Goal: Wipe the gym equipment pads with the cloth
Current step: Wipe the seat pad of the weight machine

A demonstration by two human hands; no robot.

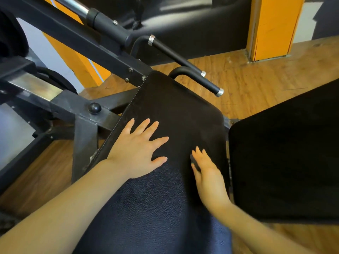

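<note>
A long black pad (176, 110) of a gym machine runs away from me in the middle of the head view. A dark blue, pebbly cloth (152, 204) covers its near part. My left hand (135, 153) lies flat on the pad at the cloth's far edge, fingers spread, holding nothing. On the pad's right side, my right hand (207, 173) pinches a dark fold of the cloth between thumb and fingers. A second black pad (286, 153) stands close by on the right.
The machine's black steel frame (80, 107) and a round knob (94, 108) sit left of the pad. Two black handle bars (183, 59) with metal end caps jut out beyond it. An orange pillar (271, 28) stands on the wooden floor (256, 79) at the back right.
</note>
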